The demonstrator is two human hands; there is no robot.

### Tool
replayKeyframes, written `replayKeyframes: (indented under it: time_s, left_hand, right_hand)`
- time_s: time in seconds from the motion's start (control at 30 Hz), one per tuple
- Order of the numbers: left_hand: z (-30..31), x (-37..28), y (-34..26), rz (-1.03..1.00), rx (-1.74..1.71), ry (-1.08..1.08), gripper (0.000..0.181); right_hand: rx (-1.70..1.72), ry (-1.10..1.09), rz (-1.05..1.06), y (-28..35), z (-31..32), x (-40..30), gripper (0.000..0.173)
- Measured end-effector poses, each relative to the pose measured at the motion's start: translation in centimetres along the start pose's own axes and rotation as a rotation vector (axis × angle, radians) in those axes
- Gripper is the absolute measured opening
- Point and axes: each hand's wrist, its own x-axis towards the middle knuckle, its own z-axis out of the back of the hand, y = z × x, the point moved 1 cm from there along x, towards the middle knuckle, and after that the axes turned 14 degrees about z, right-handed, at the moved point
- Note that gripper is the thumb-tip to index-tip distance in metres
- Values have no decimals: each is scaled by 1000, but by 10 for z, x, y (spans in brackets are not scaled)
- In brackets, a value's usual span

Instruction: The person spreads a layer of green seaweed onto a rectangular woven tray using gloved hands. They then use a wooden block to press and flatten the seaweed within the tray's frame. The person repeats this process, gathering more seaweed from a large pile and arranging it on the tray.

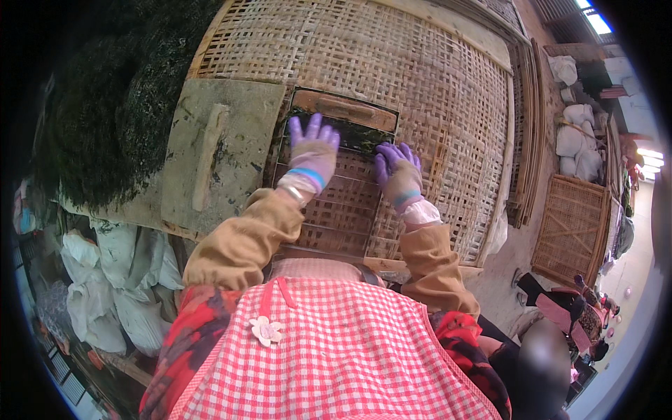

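A thin rectangular metal frame with crossbars lies on a woven bamboo mat. Dark green, stringy plant matter, seaweed-like, fills a strip near its far end. My left hand, in a purple-fingered glove, lies over the left part of that strip with its fingers spread. At the strip's right end, my right hand, gloved alike, rests with bent fingers by the frame's side; whether it grips the frame cannot be told. Beyond the strip, a wooden block with a raised handle sits in the frame's far end.
Left of the frame lies a stained board with a wooden bar handle. A large dark green heap stands at the far left, above white sacks. Stacked mats lean at right. Other people are at the lower right.
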Motion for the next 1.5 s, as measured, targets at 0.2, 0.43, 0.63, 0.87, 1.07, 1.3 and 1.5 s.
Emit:
replayKeyframes:
  time_s: [0.2,0.43,0.63,0.87,1.07,1.3,1.5]
  left_hand:
    - [-13,-10,11,8,22,-132,54]
    - [-5,-11,6,-59,-119,-317,57]
    - [10,-7,-7,-90,25,-1,56]
    - [-11,-15,25,-104,-228,-247,53]
    - [-16,-39,38,-197,-423,-361,47]
    - [-33,-55,56,-140,-584,-382,45]
    - [-39,-70,63,-162,-654,-367,44]
  right_hand:
    - [-252,12,56,13,0,8,41]
    - [-340,89,80,15,-4,10,45]
    - [-267,-61,-56,13,-14,5,39]
    - [415,69,-321,-11,52,21,42]
    - [-345,757,-221,-29,11,61,52]
    - [296,867,-298,-6,50,58,32]
    - [337,448,304,24,12,89,29]
